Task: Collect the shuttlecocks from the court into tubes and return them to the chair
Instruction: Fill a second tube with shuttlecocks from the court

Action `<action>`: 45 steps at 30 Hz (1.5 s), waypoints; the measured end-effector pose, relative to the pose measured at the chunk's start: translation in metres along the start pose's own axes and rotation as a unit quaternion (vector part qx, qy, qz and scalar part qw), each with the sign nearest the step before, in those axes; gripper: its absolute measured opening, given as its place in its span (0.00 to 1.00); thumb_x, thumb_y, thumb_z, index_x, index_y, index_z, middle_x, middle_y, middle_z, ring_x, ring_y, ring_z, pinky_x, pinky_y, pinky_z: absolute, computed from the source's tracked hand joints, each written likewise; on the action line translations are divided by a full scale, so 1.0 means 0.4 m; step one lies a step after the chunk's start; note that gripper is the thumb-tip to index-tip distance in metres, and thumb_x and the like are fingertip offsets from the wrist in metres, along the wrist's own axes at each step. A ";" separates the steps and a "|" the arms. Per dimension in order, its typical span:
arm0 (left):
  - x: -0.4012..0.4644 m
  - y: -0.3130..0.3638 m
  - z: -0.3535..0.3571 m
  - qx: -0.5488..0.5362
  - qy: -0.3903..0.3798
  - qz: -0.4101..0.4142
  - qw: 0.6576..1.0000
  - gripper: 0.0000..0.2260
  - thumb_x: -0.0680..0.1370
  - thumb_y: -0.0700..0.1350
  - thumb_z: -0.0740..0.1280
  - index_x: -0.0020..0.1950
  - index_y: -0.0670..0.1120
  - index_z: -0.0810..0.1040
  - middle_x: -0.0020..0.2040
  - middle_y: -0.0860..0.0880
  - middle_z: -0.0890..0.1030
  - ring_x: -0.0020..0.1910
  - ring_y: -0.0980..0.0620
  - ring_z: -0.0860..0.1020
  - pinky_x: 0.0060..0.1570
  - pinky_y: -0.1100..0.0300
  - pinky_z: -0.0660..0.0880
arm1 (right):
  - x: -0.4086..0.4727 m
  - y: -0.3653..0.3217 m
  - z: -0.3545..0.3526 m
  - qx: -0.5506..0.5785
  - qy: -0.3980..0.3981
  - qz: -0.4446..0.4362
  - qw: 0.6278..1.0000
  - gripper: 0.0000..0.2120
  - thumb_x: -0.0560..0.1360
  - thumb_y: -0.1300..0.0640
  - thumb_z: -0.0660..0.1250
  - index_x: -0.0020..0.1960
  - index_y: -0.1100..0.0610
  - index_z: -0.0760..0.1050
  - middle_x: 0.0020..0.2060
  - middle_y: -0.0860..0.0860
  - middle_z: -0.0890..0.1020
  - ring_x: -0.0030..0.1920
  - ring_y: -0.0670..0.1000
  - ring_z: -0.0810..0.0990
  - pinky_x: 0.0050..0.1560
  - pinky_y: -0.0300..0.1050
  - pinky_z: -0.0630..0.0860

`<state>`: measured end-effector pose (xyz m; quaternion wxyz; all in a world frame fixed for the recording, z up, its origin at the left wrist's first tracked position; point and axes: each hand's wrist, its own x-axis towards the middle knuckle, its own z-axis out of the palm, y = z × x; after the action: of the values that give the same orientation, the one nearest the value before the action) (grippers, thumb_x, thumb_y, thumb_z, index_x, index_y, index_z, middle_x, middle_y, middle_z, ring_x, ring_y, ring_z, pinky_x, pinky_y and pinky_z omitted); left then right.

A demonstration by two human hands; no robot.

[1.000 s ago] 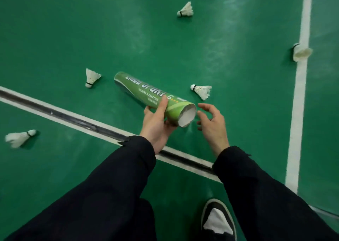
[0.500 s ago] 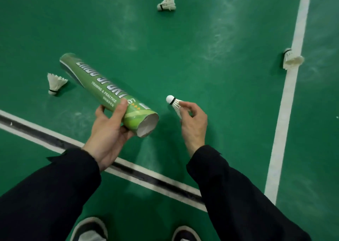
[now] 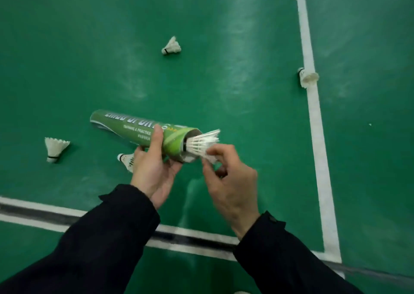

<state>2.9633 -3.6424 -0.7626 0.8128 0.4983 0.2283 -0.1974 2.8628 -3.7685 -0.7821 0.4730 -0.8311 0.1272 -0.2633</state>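
My left hand (image 3: 154,170) grips a green shuttlecock tube (image 3: 134,130) near its open right end, holding it almost level above the court. A white shuttlecock (image 3: 201,142) sits cork-first in the tube's mouth, its feathers sticking out. My right hand (image 3: 228,181) pinches those feathers at their lower edge. More shuttlecocks lie on the green floor: one (image 3: 54,148) at the left, one (image 3: 126,160) just behind my left hand and partly hidden by it, one (image 3: 171,47) further ahead, and one (image 3: 308,77) on the white side line.
A white line (image 3: 313,114) runs up the right side of the green court. A white-edged dark strip (image 3: 44,213) crosses the floor under my arms. A bit of a shoe (image 3: 242,292) shows at the bottom edge.
My right hand carried the picked-up shuttlecock to the tube and pushed its cork into the open end. The tube swung to a more level pose, and my view shifted over the court.
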 end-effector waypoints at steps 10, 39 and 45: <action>-0.083 0.140 -0.167 -0.058 -0.020 0.044 0.997 0.33 0.77 0.54 0.70 0.77 0.44 0.64 0.64 0.37 0.83 0.59 0.40 0.84 0.56 0.45 0.83 | -0.026 -0.190 0.133 0.005 -0.152 -0.054 0.987 0.17 0.73 0.57 0.69 0.60 0.47 0.78 0.36 0.31 0.76 0.28 0.45 0.71 0.34 0.31 0.67; -0.044 0.186 -0.574 -0.167 0.190 0.092 0.963 0.28 0.80 0.51 0.70 0.77 0.51 0.64 0.60 0.45 0.86 0.53 0.46 0.87 0.48 0.50 0.84 | 0.085 -0.005 0.628 0.024 -0.286 0.375 0.881 0.16 0.73 0.44 0.74 0.42 0.57 0.78 0.36 0.53 0.81 0.35 0.53 0.78 0.36 0.48 0.76; -0.028 0.160 -0.550 -0.168 0.224 0.080 0.956 0.27 0.80 0.52 0.69 0.76 0.50 0.65 0.60 0.45 0.86 0.50 0.48 0.86 0.50 0.51 0.84 | 0.069 0.057 0.703 0.067 -0.311 0.380 0.869 0.08 0.78 0.54 0.71 0.52 0.59 0.82 0.38 0.54 0.81 0.31 0.50 0.75 0.30 0.43 0.74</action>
<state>2.9509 -3.4160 -0.7980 0.8258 0.4025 0.3941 0.0267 3.0435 -3.5907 -0.9092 0.6064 -0.7234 0.2620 0.2008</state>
